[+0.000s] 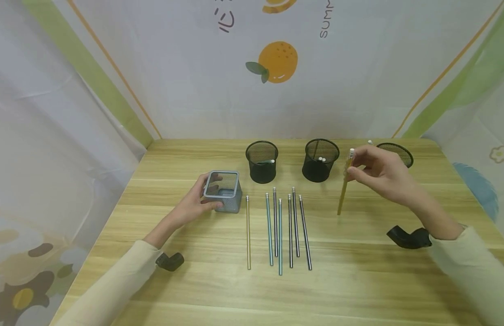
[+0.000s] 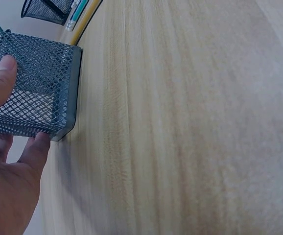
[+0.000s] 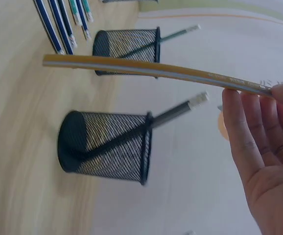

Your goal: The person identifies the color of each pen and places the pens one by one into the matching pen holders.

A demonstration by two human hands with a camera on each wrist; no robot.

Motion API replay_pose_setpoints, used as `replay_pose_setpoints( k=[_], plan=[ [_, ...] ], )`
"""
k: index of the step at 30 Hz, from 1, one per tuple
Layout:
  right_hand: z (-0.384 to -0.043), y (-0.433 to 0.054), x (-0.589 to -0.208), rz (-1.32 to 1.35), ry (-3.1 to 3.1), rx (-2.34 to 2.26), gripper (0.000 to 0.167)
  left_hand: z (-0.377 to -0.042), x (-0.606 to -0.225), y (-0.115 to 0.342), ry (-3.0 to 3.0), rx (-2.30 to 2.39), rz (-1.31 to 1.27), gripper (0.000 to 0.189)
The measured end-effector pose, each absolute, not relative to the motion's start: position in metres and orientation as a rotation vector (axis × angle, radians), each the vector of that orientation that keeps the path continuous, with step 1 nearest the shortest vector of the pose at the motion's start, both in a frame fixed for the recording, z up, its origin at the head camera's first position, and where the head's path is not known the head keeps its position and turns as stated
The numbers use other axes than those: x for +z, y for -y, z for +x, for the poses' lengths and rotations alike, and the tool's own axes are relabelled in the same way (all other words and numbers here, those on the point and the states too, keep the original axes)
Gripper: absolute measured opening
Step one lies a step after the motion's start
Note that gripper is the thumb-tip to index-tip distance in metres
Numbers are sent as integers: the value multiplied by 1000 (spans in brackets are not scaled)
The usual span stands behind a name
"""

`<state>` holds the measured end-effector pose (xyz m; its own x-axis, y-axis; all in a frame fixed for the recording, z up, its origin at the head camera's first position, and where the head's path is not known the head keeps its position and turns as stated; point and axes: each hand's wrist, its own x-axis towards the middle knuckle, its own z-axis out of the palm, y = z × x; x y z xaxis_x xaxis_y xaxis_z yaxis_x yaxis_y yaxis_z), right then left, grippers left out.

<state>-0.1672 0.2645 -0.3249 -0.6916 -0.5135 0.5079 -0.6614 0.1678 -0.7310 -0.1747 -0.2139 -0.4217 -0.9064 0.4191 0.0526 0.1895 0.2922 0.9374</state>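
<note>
with the left hand (image 1: 191, 203), gripping a square grey mesh holder (image 1: 230, 202) by its sides, at ten o'clock from the loose pencils (image 1: 280, 235); at eleven o'clock, a black mesh cup (image 1: 263, 172) with one white eraser (image 1: 272, 161) showing; at one o'clock, a second black cup (image 1: 315, 172) with two erasers (image 1: 320, 159) showing; at two o'clock, pinching a gold pencil (image 1: 343, 192), slightly tilted, white end up, with the right hand (image 1: 382, 174), near a third, partly hidden black cup (image 1: 400, 154)

We see soft, diffuse light, faint shadows toward the front corners of the table (image 1: 219, 296), and slight right-wrist blur where the gold pencil (image 3: 156, 71) looks bowed.
</note>
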Motion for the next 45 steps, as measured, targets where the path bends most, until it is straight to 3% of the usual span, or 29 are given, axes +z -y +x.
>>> replay_pose_setpoints(
  k=[6,17,26,45],
  plan=[
    [-172,-279,-317,1108,2183,1508,21,-174,-420,214,-2354,1669,569,82],
    [-185,-308,-303,989,1853,1824,19,-174,-420,214,-2365,1651,554,83],
    [-186,-329,-293,698,1817,1656,17,-174,-419,214,-2369,1650,559,82],
    [-191,-351,-308,528,1730,1714,13,-174,-419,213,-2357,1652,553,82]
  ],
)
